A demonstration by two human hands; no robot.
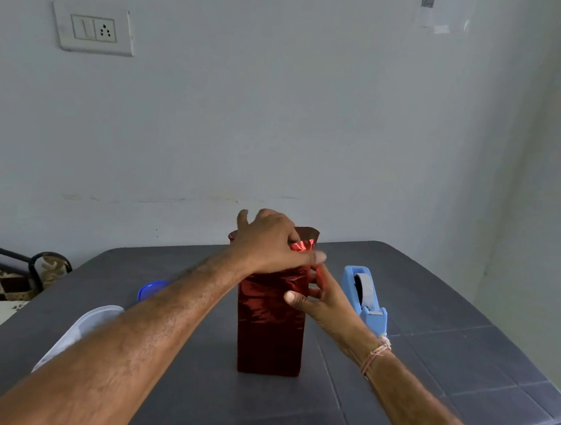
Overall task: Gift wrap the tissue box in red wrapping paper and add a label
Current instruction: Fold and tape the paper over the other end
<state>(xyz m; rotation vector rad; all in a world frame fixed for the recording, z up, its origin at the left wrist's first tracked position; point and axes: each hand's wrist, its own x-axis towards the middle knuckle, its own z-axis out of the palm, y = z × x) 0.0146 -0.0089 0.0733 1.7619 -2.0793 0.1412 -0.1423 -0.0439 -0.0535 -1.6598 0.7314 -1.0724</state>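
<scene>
Foil-like red wrapping paper, glossy and creased, sheathes the tall rectangular tissue box standing upright at the middle of the dark grey table; the left hand presses down the crumpled open top; the right hand pinches the paper's upper right edge; a blue plastic tape dispenser stands just beside it.

Wrapped box stands mid-table (upright); tape dispenser just right.
</scene>
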